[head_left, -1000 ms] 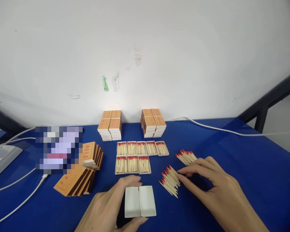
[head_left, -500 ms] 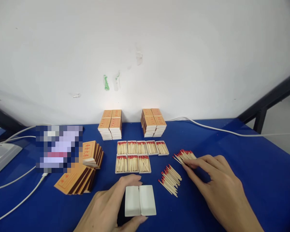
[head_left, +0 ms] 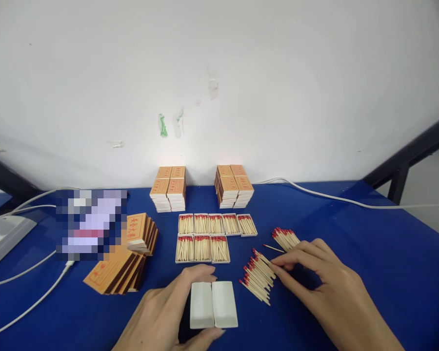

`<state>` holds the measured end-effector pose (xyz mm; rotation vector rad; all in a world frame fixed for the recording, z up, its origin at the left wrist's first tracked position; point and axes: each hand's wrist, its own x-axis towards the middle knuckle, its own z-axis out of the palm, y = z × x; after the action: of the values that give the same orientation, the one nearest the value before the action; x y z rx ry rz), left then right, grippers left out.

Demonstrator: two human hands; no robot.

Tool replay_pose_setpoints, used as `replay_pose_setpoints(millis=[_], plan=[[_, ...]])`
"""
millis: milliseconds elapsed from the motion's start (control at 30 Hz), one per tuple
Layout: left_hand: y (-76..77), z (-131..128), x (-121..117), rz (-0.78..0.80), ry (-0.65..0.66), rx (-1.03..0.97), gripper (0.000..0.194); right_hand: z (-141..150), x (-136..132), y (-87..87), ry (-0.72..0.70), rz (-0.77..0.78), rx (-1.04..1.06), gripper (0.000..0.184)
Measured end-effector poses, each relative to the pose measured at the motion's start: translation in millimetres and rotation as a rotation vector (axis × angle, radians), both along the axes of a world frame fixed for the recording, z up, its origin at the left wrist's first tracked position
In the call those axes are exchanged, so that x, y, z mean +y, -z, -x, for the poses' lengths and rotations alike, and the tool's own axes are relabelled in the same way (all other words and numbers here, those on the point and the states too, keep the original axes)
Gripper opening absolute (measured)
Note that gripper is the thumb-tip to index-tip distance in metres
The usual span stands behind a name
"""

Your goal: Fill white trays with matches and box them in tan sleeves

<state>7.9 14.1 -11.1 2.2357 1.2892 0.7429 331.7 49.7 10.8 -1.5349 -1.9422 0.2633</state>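
- blue table (head_left: 369, 253): eight trays (head_left: 249, 235) filled, matches (head_left: 258, 279) lying loose
- left hand (head_left: 164, 309) holding two empty trays (head_left: 202, 304)
- right hand (head_left: 325, 285) narrowly pinched at the matches, grip unclear

Flat blue tabletop (head_left: 380, 243). At the back, 2 blocks of stacked orange-topped cardboard matchboxes, L (head_left: 168, 187) & R (head_left: 234, 185). In front, a row of 5 white card trays w/ red-tipped wooden matches (head_left: 215, 224), then a row of 3 alike (head_left: 202, 249). Nearest edge: 2 shallow white card trays (head_left: 202, 306), side by side. R of these, a loose match heap (head_left: 258, 278), a 2nd pile (head_left: 287, 240) behind & 1 single match (head_left: 273, 248) btwn. L: dark-sided orange matchboxes (head_left: 109, 270), fanned, nr a pixelated item (head_left: 91, 224). White cables (head_left: 32, 314) L; 1 more (head_left: 332, 197) back R.
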Motion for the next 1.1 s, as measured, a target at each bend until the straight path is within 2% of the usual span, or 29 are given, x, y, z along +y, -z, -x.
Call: replay_pose_setpoints(millis=[267, 533, 667, 900, 1100], plan=[[-5.4, 3, 1, 0.002, 0.020, 0.063, 0.076, 1, -2, -2.5, 0.009, 0.057, 0.041, 0.057], [-4.3, 3, 1, -0.011, 0.016, 0.068, 0.077, 1, -2, -6.7, 0.021, 0.092, 0.047, 0.058], [-3.7, 3, 1, -0.003, 0.012, 0.070, 0.074, -1, -2, -5.2, 0.031, 0.097, 0.045, 0.053], [-0.6, 2, 1, 0.000, 0.006, 0.008, 0.074, -10, 1, 12.1, 0.124, -0.074, -0.044, 0.043], [-2.2, 0, 0, 0.005, -0.025, -0.041, 0.069, -6, 0, 10.1, 0.061, -0.014, -0.039, 0.035]])
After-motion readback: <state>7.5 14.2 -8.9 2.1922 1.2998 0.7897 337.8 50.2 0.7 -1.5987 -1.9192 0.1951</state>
